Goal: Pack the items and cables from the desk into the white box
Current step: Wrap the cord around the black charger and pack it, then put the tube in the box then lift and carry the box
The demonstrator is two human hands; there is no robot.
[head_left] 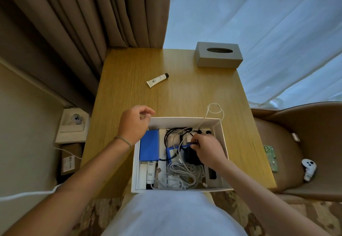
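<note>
One limp white cable [212, 112] loops over the white box [220, 133] rim; right hand [208, 149] pinches a blue strap [187, 144], left hand [134, 122] loosely curled.

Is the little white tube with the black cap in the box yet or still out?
Still out: the white tube lies on the desk, beyond the white box.
</note>
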